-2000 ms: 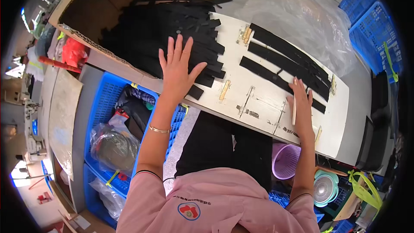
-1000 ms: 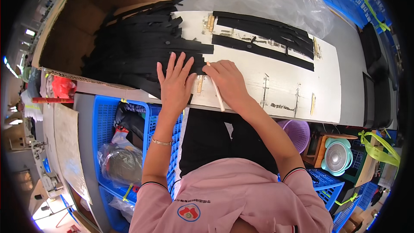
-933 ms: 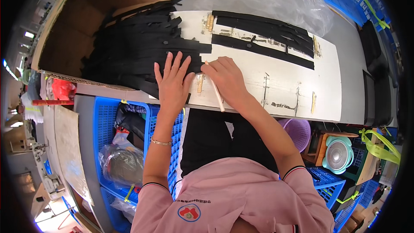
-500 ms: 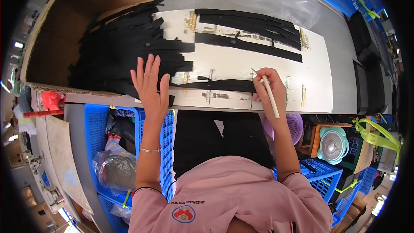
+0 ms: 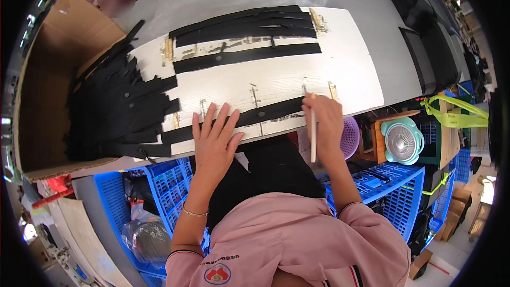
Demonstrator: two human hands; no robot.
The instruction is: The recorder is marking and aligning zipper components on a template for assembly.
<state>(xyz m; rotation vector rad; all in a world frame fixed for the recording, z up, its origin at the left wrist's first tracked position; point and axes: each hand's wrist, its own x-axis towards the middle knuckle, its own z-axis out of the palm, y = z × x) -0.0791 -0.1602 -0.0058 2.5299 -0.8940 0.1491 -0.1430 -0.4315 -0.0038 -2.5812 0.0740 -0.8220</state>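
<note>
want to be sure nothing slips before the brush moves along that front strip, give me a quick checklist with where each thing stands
1. Left hand flat on the front black strip, fingers spread: ok.
2. Right hand gripping the thin brush, tip at the strip's right end: ok.
3. Front black strip lying straight along the white board near its front edge: ok.
4. Strip's left end overlaps the pile of loose black strips: not ok, it could snag.
5. Finished strips at the board's far side lie apart from the front one: ok.
6. Glue or paint on the brush tip: cannot tell.
</note>
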